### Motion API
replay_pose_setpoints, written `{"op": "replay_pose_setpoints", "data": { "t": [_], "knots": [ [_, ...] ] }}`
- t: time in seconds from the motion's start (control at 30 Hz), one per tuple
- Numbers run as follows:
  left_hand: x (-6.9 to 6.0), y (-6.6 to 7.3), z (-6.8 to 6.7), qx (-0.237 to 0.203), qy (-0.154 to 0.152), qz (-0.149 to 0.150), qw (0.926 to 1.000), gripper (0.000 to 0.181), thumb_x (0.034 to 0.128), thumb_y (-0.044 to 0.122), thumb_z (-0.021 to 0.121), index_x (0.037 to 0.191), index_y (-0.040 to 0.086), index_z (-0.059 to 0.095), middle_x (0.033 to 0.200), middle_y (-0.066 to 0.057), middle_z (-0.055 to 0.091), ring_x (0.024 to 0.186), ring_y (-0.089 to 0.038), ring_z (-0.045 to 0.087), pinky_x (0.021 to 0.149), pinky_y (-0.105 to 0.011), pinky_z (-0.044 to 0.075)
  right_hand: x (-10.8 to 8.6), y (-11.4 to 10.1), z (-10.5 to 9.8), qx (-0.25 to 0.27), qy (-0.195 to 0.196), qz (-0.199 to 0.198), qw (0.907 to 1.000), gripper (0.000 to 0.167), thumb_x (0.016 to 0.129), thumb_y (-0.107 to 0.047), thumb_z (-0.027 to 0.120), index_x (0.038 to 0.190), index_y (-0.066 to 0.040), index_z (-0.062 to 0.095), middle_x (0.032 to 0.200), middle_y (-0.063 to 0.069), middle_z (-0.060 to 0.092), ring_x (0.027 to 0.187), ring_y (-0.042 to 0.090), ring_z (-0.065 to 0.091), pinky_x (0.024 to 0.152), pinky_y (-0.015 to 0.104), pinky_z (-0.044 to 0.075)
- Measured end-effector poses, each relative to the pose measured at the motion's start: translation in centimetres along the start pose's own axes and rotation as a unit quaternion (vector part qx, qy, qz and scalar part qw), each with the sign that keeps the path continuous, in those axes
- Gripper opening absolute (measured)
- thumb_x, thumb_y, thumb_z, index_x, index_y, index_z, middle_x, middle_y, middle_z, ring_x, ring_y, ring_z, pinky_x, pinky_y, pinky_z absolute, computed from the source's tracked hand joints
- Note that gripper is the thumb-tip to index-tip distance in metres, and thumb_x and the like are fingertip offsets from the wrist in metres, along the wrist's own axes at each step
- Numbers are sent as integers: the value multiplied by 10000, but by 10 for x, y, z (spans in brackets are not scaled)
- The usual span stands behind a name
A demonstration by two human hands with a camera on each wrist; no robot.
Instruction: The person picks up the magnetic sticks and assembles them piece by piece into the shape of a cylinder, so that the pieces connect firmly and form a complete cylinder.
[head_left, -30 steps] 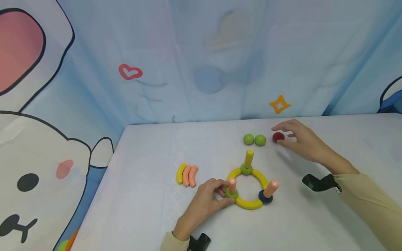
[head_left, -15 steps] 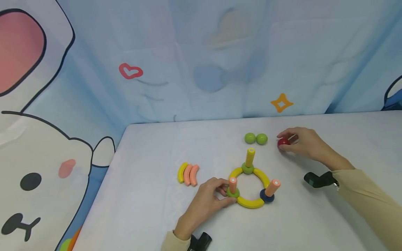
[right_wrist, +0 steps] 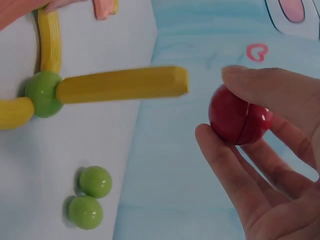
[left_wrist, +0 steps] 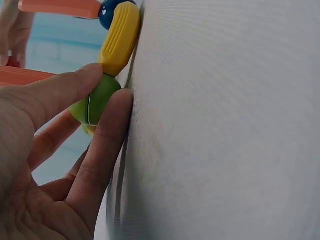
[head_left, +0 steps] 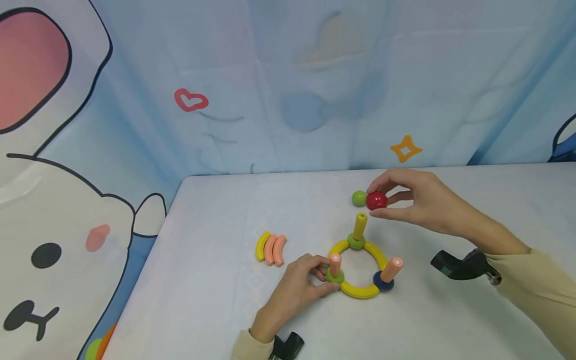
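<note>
A red ball (head_left: pixel 376 200) (right_wrist: pixel 239 116) is pinched in my right hand (head_left: pixel 418 202) (right_wrist: pixel 280 135), held above the table near the yellow upright stick (head_left: pixel 360 226) (right_wrist: pixel 122 85). That stick rises from a green ball (head_left: pixel 356 241) (right_wrist: pixel 45 94) at the back of a ring of yellow curved pieces (head_left: pixel 360 291). My left hand (head_left: pixel 297 287) (left_wrist: pixel 65 130) grips the green ball (head_left: pixel 335 277) (left_wrist: pixel 100 100) at the ring's left, under an orange stick (head_left: pixel 335 264). At the ring's right, a dark blue ball (head_left: pixel 383 281) (left_wrist: pixel 111 12) carries another orange stick (head_left: pixel 391 270).
Two loose green balls (right_wrist: pixel 95 181) lie behind the ring; in the head view the red ball covers one. One yellow (head_left: pixel 262 246) and two orange curved pieces (head_left: pixel 278 250) lie side by side left of the ring. A printed cloth hangs behind the white table (head_left: pixel 216 210).
My right hand has closed on the red ball, lifted it from the table and carried it leftward. My left hand has kept its hold on the ring's green ball.
</note>
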State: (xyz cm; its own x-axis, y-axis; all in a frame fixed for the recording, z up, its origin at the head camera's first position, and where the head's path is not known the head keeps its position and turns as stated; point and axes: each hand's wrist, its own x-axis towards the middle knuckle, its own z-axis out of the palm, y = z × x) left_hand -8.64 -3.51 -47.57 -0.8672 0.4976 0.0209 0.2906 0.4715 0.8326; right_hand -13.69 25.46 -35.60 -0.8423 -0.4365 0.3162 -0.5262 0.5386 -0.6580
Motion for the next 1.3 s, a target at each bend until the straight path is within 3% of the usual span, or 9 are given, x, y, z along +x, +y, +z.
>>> {"op": "replay_pose_setpoints", "data": {
  "t": [0.13,0.3,0.8,0.9,1.13,1.3],
  "knots": [
    [0,1,1,0,-17,-22,10000,331,859,179,891,1149,122,742,923,94,616,846,8,586,816,-183,528,8,-7,5,203,-265,-719,9969,467,732,7,934,1112,-125,698,1085,-76,685,947,58,668,781,204,601],
    [1,3,2,37,-40,-13,10000,338,859,170,890,1156,116,739,920,84,614,846,11,584,822,-178,526,10,-3,10,327,-407,-1051,9931,497,706,30,940,1110,-128,699,1092,-57,678,970,66,653,778,219,606],
    [1,5,2,43,42,-45,10000,329,869,189,884,1154,116,736,938,83,619,851,7,580,787,-173,521,19,-11,-8,-412,-591,-1175,9905,476,741,-65,950,1108,-223,689,1111,-157,655,963,50,672,844,191,563],
    [1,4,3,42,74,-50,10000,324,868,182,884,1148,117,734,940,82,618,850,6,579,785,-173,521,27,-21,-11,-422,-708,-1193,9894,434,792,-75,920,1107,-256,683,1105,-184,633,973,48,658,854,210,558],
    [1,3,8,-17,89,11,10000,312,874,172,877,1132,96,718,969,73,629,866,15,589,804,-170,526,56,-52,-11,-486,-1388,-1198,9819,280,912,-174,840,1136,-251,690,1143,-163,616,1053,61,622,917,348,565],
    [-1,6,8,34,118,45,9999,253,876,151,873,1073,113,719,961,77,644,868,5,581,789,-167,519,74,-56,-17,-297,-1446,-1397,9791,238,931,-142,814,1132,-203,702,1134,-133,642,1038,77,633,913,329,566]
  ]
}}
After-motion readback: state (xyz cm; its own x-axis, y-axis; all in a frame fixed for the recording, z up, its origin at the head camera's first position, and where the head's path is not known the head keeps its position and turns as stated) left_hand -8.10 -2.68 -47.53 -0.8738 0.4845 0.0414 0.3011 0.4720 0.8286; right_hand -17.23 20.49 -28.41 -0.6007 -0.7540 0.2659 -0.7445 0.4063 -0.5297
